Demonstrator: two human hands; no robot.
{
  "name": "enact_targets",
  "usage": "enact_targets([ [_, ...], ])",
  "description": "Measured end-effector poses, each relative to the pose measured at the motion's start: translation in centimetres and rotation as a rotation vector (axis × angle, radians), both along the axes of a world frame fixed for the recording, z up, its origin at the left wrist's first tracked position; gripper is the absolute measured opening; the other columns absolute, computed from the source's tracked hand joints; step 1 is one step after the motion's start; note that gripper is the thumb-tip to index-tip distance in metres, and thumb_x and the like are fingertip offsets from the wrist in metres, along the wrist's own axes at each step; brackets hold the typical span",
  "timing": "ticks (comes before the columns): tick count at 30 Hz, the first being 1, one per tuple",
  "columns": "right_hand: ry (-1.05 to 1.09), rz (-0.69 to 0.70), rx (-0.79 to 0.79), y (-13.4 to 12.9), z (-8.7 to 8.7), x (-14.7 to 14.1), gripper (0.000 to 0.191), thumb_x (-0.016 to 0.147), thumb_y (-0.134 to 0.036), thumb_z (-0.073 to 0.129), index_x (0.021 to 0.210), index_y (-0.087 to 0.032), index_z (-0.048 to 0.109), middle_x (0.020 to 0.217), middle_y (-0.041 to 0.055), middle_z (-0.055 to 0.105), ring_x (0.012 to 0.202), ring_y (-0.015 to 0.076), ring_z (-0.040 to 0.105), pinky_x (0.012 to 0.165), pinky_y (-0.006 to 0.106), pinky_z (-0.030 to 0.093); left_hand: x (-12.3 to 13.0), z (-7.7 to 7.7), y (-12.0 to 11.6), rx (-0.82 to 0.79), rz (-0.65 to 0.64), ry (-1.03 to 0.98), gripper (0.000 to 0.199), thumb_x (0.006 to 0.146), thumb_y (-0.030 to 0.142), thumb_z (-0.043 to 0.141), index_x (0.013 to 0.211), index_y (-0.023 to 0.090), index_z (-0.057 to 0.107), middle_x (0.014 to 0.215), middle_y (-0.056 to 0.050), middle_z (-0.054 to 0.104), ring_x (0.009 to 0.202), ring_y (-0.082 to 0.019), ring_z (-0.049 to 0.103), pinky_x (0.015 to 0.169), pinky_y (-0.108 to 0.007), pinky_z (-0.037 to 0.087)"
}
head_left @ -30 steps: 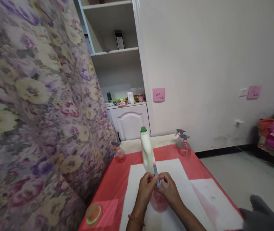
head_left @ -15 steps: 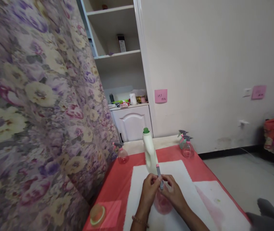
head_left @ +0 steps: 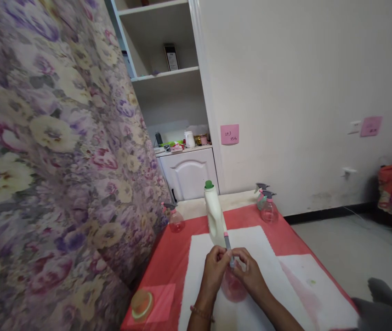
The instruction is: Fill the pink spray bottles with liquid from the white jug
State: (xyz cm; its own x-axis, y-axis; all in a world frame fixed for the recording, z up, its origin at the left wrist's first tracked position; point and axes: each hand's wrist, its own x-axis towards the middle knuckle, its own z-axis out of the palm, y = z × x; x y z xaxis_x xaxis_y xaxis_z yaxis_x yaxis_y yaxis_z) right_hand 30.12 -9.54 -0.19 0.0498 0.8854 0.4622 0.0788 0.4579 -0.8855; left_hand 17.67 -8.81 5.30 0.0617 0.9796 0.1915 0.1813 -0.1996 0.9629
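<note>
A pink see-through spray bottle [head_left: 234, 288] with a grey spray head [head_left: 228, 243] and a pink nozzle tip stands on white paper [head_left: 196, 276] in front of me. My left hand [head_left: 216, 264] pinches the near part of the spray head from the left. From the right, my right hand [head_left: 249, 271] has its fingers closed about the head and neck of the same bottle. The fingers hide most of the neck. Just beyond stands a pale green jug [head_left: 213, 214] with a green cap.
On the red tablecloth, a pink spray bottle [head_left: 176, 221] stands back left and another spray bottle [head_left: 269, 210] back right, close to a greenish one. A tape roll [head_left: 142, 304] lies front left. Stained paper [head_left: 315, 289] lies on the right; a floral curtain [head_left: 61, 184] hangs left.
The view has tilted slightly, so the background sits a little higher. Both hands keep their hold on the spray bottle, with hardly any visible movement.
</note>
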Motion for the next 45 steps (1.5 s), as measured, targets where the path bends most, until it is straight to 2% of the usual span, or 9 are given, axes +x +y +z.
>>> enact_targets([
  [4,0.006,0.001,-0.020,-0.1,0.0,0.1,0.024,0.075,-0.032,0.066,0.097,-0.022,0.067,0.099,0.0066,0.065,0.098,0.0257,0.063,0.087,0.038,0.050,0.1,0.1,-0.1,-0.012,-0.003,0.000,0.027,0.072,0.043,0.065,0.065,0.018,0.057,0.061,0.004,0.051,0.061,-0.014,0.046,0.061,-0.026,0.036],
  [13,0.011,0.020,-0.034,-0.2,-0.5,0.0,0.022,0.078,-0.031,0.057,0.096,-0.022,0.066,0.098,0.0065,0.065,0.098,0.0258,0.062,0.088,0.039,0.048,0.3,0.1,-0.4,-0.010,0.003,-0.027,0.026,0.072,0.042,0.065,0.064,0.019,0.057,0.060,0.004,0.053,0.061,-0.014,0.048,0.061,-0.026,0.039],
  [19,0.011,-0.077,-0.169,-1.1,-5.9,0.1,0.075,0.053,-0.023,0.072,0.125,-0.018,0.051,0.124,0.0123,0.057,0.119,0.0324,0.054,0.103,0.047,0.042,0.1,-1.4,-0.6,-0.010,0.022,-0.053,0.032,0.076,0.051,0.061,0.074,0.018,0.061,0.068,0.002,0.061,0.069,-0.017,0.056,0.069,-0.028,0.044],
  [24,0.016,-0.128,-0.217,-1.9,-9.3,0.4,0.070,0.057,-0.027,0.072,0.124,-0.019,0.053,0.121,0.0112,0.060,0.116,0.0324,0.055,0.103,0.046,0.044,-1.5,-4.5,-1.1,-0.043,0.092,-0.045,0.049,0.080,0.061,0.051,0.092,0.016,0.066,0.093,-0.008,0.069,0.094,-0.025,0.061,0.089,-0.037,0.045],
  [27,0.021,-0.091,-0.200,-2.1,-9.4,0.8,0.066,0.062,-0.031,0.072,0.125,-0.021,0.055,0.119,0.0099,0.062,0.115,0.0320,0.058,0.100,0.045,0.047,-2.1,-6.0,-1.9,-0.080,0.061,-0.035,0.052,0.075,0.063,0.055,0.091,0.015,0.068,0.098,-0.011,0.071,0.097,-0.027,0.062,0.094,-0.040,0.045],
  [31,0.014,0.060,-0.169,-1.7,-8.8,1.6,0.066,0.067,-0.029,0.069,0.130,-0.021,0.053,0.127,0.0107,0.062,0.120,0.0298,0.057,0.104,0.045,0.045,-1.9,-6.7,-2.9,-0.087,0.026,-0.030,0.051,0.080,0.063,0.050,0.091,0.017,0.068,0.099,-0.009,0.073,0.095,-0.024,0.063,0.092,-0.037,0.047],
  [35,-0.004,0.131,-0.160,-0.7,-8.0,2.9,0.065,0.068,-0.021,0.065,0.132,-0.023,0.053,0.136,0.0093,0.059,0.126,0.0271,0.054,0.109,0.046,0.041,-1.6,-7.4,-3.8,-0.051,0.099,0.036,0.049,0.085,0.062,0.045,0.085,0.017,0.065,0.089,-0.008,0.071,0.086,-0.023,0.063,0.083,-0.035,0.049],
  [40,-0.020,0.061,-0.144,0.0,-7.2,4.5,0.049,0.073,-0.017,0.055,0.121,-0.026,0.062,0.128,0.0080,0.060,0.122,0.0246,0.056,0.104,0.044,0.046,-1.9,-8.4,-4.7,-0.013,0.133,0.089,0.039,0.089,0.051,0.043,0.091,0.019,0.064,0.097,-0.008,0.071,0.094,-0.023,0.063,0.089,-0.035,0.048],
  [45,-0.016,-0.026,-0.191,-1.2,-6.7,4.2,0.040,0.078,-0.020,0.054,0.117,-0.024,0.062,0.120,0.0098,0.061,0.115,0.0258,0.059,0.096,0.043,0.052,-2.2,-9.5,-3.4,-0.065,0.191,0.078,0.040,0.081,0.043,0.052,0.108,0.016,0.063,0.115,-0.012,0.069,0.108,-0.026,0.063,0.098,-0.040,0.046],
])
